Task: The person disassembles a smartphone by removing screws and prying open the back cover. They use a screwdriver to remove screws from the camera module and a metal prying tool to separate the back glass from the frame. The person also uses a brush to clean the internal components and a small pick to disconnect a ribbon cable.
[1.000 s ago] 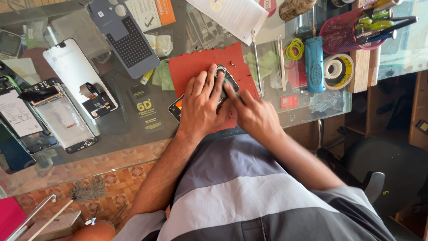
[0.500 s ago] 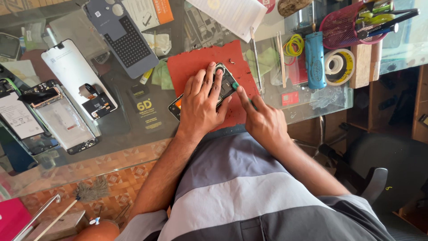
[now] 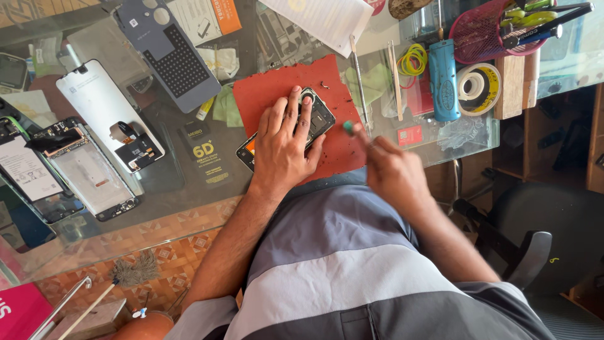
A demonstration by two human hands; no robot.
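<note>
glass-topped bench (image 3: pixel 189 189) fills the upper half of the frame, littered with phone parts. red rubber work mat (image 3: pixel 283 94) sits upper centre. on it lies the opened black smartphone body (image 3: pixel 314 123), angled, lower end toward frame left. left hand (image 3: pixel 283 148) lies flat over the phone, fingers spread narrow, pinning it to the mat. right hand (image 3: pixel 393 173) is blurred, just right of the mat edge, closed on a small green-tipped tool (image 3: pixel 348 128), tip near the phone but apart from it; exact grip cannot be told. thin metal spudger (image 3: pixel 360 82) and wooden stick (image 3: pixel 396 82) lie right of the mat; blue cylindrical tool (image 3: pixel 443 79) and tape roll (image 3: pixel 478 88) further right. tiny screw (image 3: pixel 324 84) loose on the mat near its top edge.

to do this well: keep left-hand pressure even so the phone does not pivot, bring the tool tip in low and slow, work away from the fingertips, mind the loose screw.
</note>
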